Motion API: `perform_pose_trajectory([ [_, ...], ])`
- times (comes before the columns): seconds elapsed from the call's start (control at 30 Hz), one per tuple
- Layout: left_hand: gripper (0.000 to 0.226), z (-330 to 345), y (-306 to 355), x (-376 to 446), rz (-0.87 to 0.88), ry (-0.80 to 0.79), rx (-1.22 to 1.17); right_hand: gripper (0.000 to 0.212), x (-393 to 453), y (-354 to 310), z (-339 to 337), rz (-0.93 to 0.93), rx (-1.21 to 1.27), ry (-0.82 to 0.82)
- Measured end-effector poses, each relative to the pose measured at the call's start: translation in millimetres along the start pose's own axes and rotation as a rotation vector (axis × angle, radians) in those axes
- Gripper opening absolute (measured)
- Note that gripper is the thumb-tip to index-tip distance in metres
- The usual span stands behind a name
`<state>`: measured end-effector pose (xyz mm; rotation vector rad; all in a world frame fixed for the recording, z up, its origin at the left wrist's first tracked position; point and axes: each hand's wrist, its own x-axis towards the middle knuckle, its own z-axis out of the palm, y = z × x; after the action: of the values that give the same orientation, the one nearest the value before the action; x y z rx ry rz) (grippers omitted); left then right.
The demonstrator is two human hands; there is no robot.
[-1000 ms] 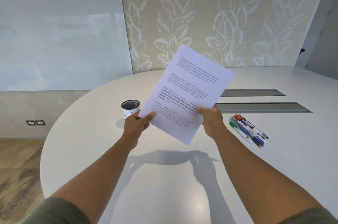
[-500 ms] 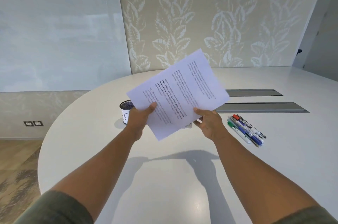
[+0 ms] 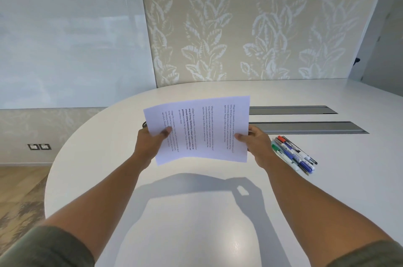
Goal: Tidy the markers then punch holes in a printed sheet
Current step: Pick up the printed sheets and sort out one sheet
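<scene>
Left hand (image 3: 150, 143) pinches the sheet (image 3: 202, 129) at its left edge, thumb on top. The thin printed paper is held sideways above the smooth, rounded white table (image 3: 196, 212). Right hand (image 3: 256, 146) clamps its right edge. Capped plastic markers (image 3: 293, 154) lie bunched on the table just beside that hand.

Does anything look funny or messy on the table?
Only a little: the markers lie loose in a slanted bunch on the white table, not in a holder. The printed sheet is held sideways in both hands, so its words run up and down.
</scene>
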<state>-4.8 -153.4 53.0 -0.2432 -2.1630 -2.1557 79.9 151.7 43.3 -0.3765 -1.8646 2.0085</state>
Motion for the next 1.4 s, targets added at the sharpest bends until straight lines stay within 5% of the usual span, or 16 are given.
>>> perform_pose_trajectory([
  [0.37, 0.015, -8.7, -46.1, -27.5, -0.089, -0.06, 0.146, 0.034, -15.8, 35.2, 2.7, 0.142, -0.19, -0.101],
  [0.63, 0.026, -8.3, -25.6, -15.6, -0.062, -0.031, 0.121, 0.031, -9.7, 15.1, 6.3, 0.1, -0.176, -0.074],
  [1.0, 0.024, -17.3, -50.4, -37.2, -0.145, -0.074, 0.207, 0.036, -23.1, 38.9, 3.6, 0.297, -0.436, -0.142],
  [1.17, 0.026, -10.5, -39.0, -33.3, -0.148, -0.03, 0.116, 0.031, -17.2, 37.4, -0.8, 0.266, -0.278, -0.014],
  [1.4, 0.035, 3.0, -32.5, -32.5, -0.237, 0.013, -0.048, 0.029, -14.1, 34.6, 5.2, 0.341, 0.284, 0.115],
])
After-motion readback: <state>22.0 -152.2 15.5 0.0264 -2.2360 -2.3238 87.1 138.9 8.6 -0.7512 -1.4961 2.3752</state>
